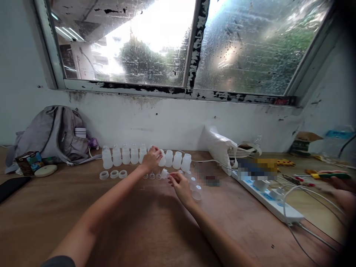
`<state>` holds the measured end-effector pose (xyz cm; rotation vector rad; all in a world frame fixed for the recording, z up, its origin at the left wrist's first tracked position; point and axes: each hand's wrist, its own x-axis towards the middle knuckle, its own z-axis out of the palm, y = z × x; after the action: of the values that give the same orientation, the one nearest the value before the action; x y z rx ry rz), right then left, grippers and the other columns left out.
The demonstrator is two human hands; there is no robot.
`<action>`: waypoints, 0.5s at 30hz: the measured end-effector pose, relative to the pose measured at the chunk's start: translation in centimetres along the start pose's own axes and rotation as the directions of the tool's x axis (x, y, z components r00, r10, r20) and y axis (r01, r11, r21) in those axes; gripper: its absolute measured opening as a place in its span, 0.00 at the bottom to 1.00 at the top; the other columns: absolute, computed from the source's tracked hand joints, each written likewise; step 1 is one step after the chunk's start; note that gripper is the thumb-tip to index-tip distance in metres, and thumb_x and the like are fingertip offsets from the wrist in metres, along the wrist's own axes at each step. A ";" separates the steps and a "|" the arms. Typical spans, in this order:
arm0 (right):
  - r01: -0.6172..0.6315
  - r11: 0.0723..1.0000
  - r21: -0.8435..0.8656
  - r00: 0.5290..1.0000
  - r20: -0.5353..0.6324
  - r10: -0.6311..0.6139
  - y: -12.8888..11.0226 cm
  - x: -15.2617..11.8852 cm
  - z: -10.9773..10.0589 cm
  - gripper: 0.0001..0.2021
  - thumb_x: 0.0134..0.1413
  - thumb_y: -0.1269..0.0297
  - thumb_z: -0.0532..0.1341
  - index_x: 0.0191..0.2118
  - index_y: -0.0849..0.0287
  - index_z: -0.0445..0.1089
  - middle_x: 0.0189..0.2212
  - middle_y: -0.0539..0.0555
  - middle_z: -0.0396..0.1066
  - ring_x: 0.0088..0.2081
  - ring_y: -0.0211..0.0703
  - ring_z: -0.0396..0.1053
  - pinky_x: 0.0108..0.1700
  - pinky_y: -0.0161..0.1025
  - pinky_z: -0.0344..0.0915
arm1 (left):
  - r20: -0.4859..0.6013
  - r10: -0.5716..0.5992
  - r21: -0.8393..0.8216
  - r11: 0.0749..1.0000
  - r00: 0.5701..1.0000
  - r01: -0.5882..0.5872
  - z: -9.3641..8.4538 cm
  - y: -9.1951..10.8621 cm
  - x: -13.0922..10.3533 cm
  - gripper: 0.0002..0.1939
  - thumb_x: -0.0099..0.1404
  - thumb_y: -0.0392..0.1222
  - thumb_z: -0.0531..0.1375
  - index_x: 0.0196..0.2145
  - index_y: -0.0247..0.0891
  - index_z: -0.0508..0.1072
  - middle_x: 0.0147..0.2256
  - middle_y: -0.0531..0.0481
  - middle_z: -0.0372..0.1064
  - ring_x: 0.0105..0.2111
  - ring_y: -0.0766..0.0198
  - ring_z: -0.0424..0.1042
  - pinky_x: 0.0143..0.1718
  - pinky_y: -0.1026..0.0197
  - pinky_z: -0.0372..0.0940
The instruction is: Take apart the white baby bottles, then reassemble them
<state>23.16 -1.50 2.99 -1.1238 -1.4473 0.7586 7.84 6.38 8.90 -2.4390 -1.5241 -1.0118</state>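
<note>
Several translucent white bottles (126, 155) stand in a row across the back of the table. My left hand (151, 158) is at the middle of this row, its fingers closed around the top of a bottle. My right hand (178, 184) is lower and to the right, fingers pinched at a small clear cap-like part (164, 173). White rings (114, 174) lie in front of the bottles on the left. Clear nipple-shaped parts (152, 175) sit between my hands, and more small clear pieces (196, 195) lie just right of my right hand.
A grey backpack (59, 137) and a drink carton (29, 163) are at the left on the brown table (133, 230). At the right are a white bag (221, 146), a power strip (278, 207) with cables, and another person's hand (343, 193) near a screwdriver (330, 175).
</note>
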 end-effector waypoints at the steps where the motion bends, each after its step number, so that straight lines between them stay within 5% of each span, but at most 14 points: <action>1: -0.014 1.000 0.010 1.000 0.000 0.014 0.1 0.0 0.1 0.09 0.46 0.58 0.57 0.31 0.59 0.64 0.27 0.54 0.71 0.27 0.43 0.70 0.27 0.37 0.66 | -0.020 0.022 -0.005 1.000 1.000 -0.022 -0.8 0.0 -0.6 0.08 0.62 0.42 0.50 0.37 0.39 0.66 0.45 0.46 0.54 0.44 0.60 0.62 0.42 0.59 0.62; 8: -0.125 0.987 0.102 0.992 0.004 0.126 0.8 -0.2 0.6 0.13 0.43 0.57 0.59 0.32 0.61 0.64 0.27 0.55 0.71 0.26 0.42 0.70 0.24 0.35 0.64 | -0.117 0.215 -0.226 0.945 0.970 -0.237 -5.6 -1.1 -7.2 0.06 0.63 0.37 0.46 0.37 0.38 0.61 0.43 0.45 0.55 0.41 0.63 0.63 0.43 0.59 0.61; 15: -0.120 0.983 0.138 0.993 0.029 0.117 0.3 -0.7 1.0 0.12 0.41 0.57 0.60 0.30 0.60 0.63 0.24 0.52 0.70 0.25 0.41 0.69 0.22 0.33 0.62 | -0.057 0.126 -0.376 0.916 0.990 -0.138 -4.8 -2.3 -13.2 0.05 0.61 0.38 0.49 0.37 0.39 0.58 0.46 0.43 0.53 0.47 0.59 0.59 0.46 0.56 0.58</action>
<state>22.22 -1.91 2.33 -1.1038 -1.3321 0.9432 -0.09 -4.57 4.46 -2.7121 -1.2244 -1.4239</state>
